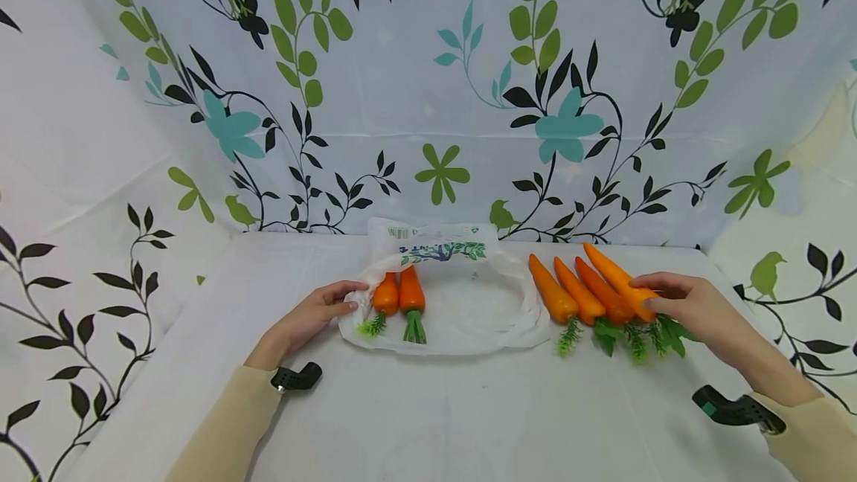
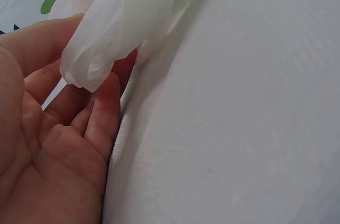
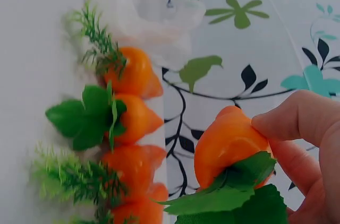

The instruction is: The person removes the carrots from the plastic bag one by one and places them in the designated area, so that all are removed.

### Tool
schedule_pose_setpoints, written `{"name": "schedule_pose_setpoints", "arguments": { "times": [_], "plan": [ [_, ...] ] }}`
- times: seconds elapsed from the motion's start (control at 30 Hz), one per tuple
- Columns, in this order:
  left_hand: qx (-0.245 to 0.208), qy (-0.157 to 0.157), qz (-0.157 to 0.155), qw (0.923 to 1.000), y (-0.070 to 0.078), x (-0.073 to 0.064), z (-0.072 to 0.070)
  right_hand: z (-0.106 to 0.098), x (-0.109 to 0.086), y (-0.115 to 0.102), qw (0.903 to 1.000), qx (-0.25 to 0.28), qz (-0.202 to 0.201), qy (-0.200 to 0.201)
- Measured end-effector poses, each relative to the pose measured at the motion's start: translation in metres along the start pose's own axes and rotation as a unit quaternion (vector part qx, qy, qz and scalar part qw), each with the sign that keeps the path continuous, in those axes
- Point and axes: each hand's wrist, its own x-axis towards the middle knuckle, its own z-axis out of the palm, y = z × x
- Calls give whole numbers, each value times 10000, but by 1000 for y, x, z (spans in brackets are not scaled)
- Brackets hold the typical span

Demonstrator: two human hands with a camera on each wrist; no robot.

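A white plastic bag (image 1: 469, 311) with a printed tree lies with its mouth spread wide; two orange carrots (image 1: 411, 290) with green tops rest inside. At its left rim, my left hand (image 1: 328, 303) grips the thin plastic (image 2: 127, 17) with bent fingers. My right hand (image 1: 689, 307) pinches a toy-like carrot (image 3: 231, 147) by its side between thumb and fingers. Broad green leaves (image 3: 223, 197) hang from its top end. Beside it, several more carrots (image 1: 552, 288) lie in a row to the right of the bag, leafy ends toward me.
A white cloth (image 1: 442, 415) covers the table. Behind the table's back edge hangs a patterned curtain (image 1: 375, 80) with leaves, birds and flowers. Each wrist wears a black band (image 1: 730, 407) below a beige sleeve (image 1: 228, 422).
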Motion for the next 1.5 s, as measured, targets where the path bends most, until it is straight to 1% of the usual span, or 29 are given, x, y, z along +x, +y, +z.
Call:
{"name": "schedule_pose_setpoints", "arguments": {
  "times": [0.2, 0.33, 0.57, 0.83, 1.03, 1.2, 1.37, 1.5],
  "plan": [
    [-57, -41, 28, 10000, 0, -1, 1, -9, 1, 19, 9997, -62, 213, 62],
    [-70, -29, 18, 10000, -1, 0, 1, -13, 2, 30, 9992, -6, 373, 121],
    [-40, -30, 7, 10000, -3, 0, 0, -21, 4, 46, 9980, -231, 518, 291],
    [6, -45, 24, 10000, -4, 1, -1, -26, 6, 64, 9963, -226, 776, 305],
    [-53, -31, 5, 10000, -5, 1, 0, -27, 8, 74, 9955, -119, 911, 234],
    [-47, -37, 30, 10000, -6, 1, 0, -26, 9, 82, 9955, 110, 917, 207],
    [-59, -43, 45, 10000, -5, 1, 0, -25, 11, 91, 9941, 352, 1014, 167],
    [-82, -18, 36, 10000, -5, 2, 0, -24, 13, 99, 9936, 442, 1028, 149]
  ]
}}
